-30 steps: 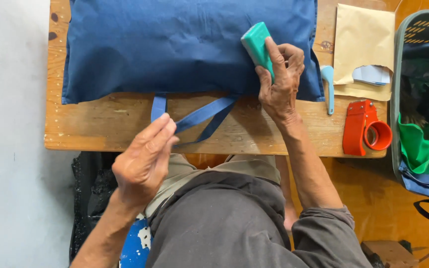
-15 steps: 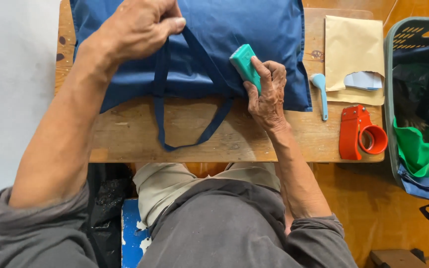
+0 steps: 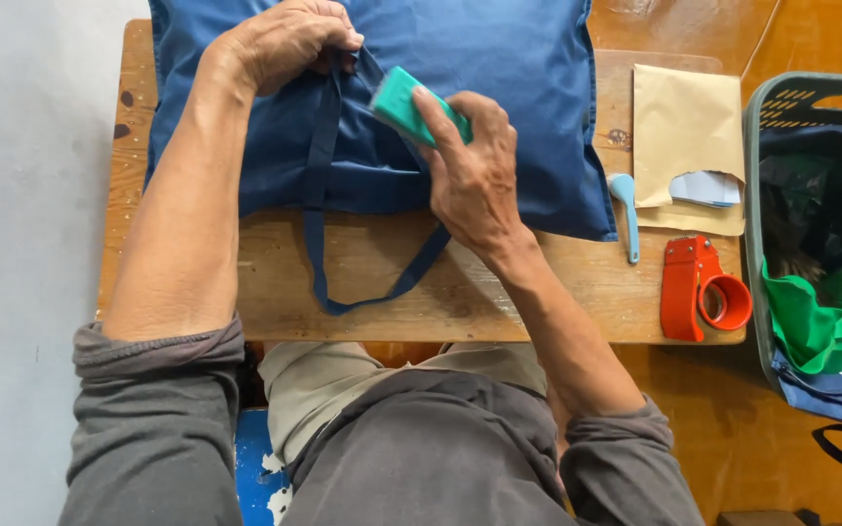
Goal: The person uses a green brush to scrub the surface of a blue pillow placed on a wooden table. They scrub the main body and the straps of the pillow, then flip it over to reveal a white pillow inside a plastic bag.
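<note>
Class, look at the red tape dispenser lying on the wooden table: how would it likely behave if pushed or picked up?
The red tape dispenser looks like rigid plastic, so it would probably keep its shape when lifted. It lies on its side on the wooden table, so a push would likely slide it, not tip it. It sits near the table's front edge, so a nudge might drop it.

Bright, even daylight; sharp focus

I wear a grey long-sleeved top, both sleeves (image 3: 153,362) pushed up and bunched in soft folds near the elbows, so my forearms are bare. My left hand (image 3: 280,41) and right hand (image 3: 475,180) carry no rings, watch or gloves, and my fingers (image 3: 433,109) are bare. Below, a lighter khaki cloth (image 3: 343,390) covers my lap beside the grey fabric.
</note>
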